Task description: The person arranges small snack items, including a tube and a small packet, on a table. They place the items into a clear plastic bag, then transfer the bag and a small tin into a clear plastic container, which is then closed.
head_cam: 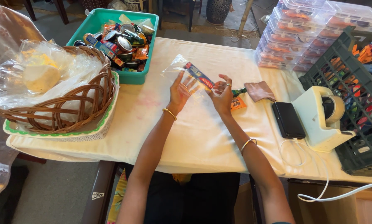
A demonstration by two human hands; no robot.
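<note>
Clear plastic bag (181, 72) is held above the worktop (194, 132), spread by the left hand (181, 90), fingers pinched on its side; a blue packet (199, 74) is seen inside, steadied by the right hand (222, 94), fingers clamped on the bag's edge.

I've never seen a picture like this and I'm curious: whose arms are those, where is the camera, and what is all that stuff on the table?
The camera sits on a person's head and looks down, so you see their own two arms. The left hand and right hand hold up a clear plastic bag with a long blue and red packet in it. Both hands are over a table with a white cloth. On it are a wicker basket with plastic wrap, a green tub full of small tins and packets, a black phone, a tape dispenser and a dark crate of colourful things.
</note>
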